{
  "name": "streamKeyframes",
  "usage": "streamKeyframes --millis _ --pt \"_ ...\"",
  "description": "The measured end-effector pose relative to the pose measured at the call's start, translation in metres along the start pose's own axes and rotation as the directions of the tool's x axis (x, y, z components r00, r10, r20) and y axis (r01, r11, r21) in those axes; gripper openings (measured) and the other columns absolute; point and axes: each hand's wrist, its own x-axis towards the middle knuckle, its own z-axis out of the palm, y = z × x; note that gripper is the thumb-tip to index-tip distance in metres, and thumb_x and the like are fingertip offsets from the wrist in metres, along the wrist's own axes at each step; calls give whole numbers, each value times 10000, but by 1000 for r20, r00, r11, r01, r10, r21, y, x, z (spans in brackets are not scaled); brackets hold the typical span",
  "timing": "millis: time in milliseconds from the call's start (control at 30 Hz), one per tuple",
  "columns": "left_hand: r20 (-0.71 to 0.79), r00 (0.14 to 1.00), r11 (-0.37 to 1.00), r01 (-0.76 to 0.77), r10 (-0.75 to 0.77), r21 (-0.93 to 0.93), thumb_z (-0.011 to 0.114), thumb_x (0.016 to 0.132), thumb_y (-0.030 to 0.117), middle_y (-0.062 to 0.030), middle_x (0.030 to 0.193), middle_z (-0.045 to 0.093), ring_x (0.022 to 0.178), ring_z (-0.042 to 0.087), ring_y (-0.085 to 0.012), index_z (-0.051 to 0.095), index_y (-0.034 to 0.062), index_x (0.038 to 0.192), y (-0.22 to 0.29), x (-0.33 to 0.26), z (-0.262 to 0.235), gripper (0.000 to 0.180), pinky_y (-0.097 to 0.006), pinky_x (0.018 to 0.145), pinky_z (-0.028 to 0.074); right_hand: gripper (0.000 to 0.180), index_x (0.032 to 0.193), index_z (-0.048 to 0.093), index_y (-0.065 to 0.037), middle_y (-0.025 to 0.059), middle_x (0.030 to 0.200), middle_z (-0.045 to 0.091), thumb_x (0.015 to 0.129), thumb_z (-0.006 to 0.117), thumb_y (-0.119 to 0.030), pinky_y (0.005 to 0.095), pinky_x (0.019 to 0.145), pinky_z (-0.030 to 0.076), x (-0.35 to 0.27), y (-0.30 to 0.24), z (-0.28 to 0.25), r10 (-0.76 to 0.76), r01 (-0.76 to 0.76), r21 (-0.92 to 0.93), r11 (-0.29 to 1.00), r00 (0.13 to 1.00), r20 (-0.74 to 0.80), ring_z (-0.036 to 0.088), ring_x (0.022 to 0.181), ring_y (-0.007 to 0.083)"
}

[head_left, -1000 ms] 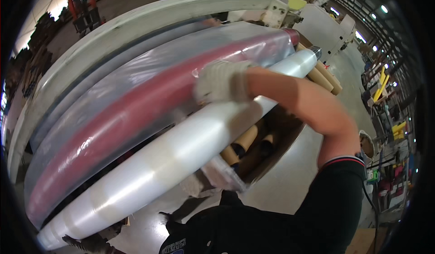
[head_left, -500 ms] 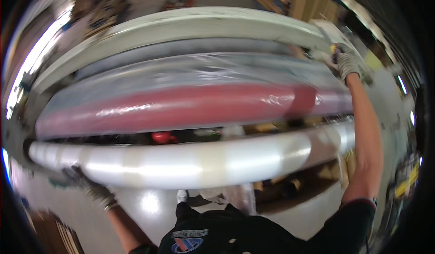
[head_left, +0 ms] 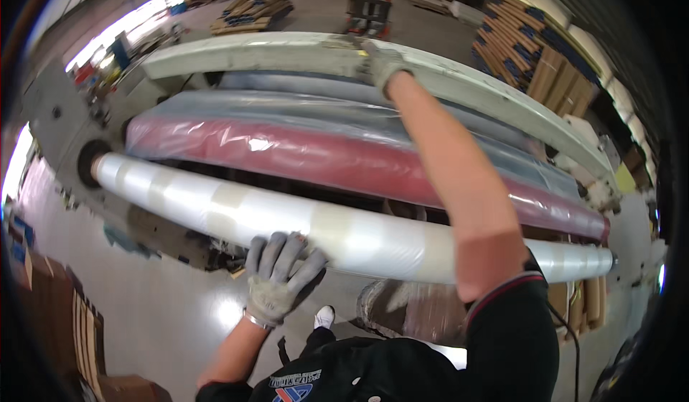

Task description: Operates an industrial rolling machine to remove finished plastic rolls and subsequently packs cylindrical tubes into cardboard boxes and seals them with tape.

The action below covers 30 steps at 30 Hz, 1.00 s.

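Pale grey metal machine frame point(head_left: 56, 125): shiny white roll point(head_left: 230, 209) mounted across it, left end at a dark round holder point(head_left: 87, 164). Red roll in clear plastic point(head_left: 301, 156) lies behind, support hidden. Glossy grey floor point(head_left: 172, 298): brown tube pile point(head_left: 252, 8) far back, white shoe point(head_left: 325, 317) nearer.

One view: left fisheye camera of a pair worn on the person's head. I place it above the near side of the machine point(head_left: 54, 111), looking steeply down and forward across its width. The wearer's dark shirt point(head_left: 373, 370) is nearest, filling the lower middle. The machine's near edge, carrying the white roll point(head_left: 276, 219), crosses mid-view at close range, slanting so its left end sits higher; its far edge, the pale beam point(head_left: 237, 54), lies beyond. Both ends fit, bowed. Sight line passes the far edge to stacked brown tubes point(head_left: 506, 39), well off.
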Motion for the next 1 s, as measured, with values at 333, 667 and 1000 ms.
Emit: streamKeyframes --millis 333,667,1000 --pt "876 375 942 20 303 -335 754 628 421 -160 989 627 937 606 -300 500 56 1220 -78 130 -11 741 -421 829 472 508 1155 501 -44 158 1066 577 786 629 -368 406 855 452 -334 -12 -29 -184 793 -582 183 609 772 575 970 312" --pt "946 312 924 329 91 -197 351 813 720 -190 1310 493 1269 412 -315 532 65 1269 -96 156 -3 819 -413 1042 299 859 1253 466 -9 184 1101 576 541 803 -352 362 921 424 -265 -22 -60 516 63 -589 806 412 751 543 1061 303" --pt "908 321 880 466 -270 97 449 813 672 -165 1333 473 1235 445 -324 485 119 1318 -270 81 -52 750 -385 1037 337 1043 1298 322 -47 210 1170 500 435 849 -299 495 904 404 -338 19 15 -275 622 -782 -46 744 608 515 1051 379"
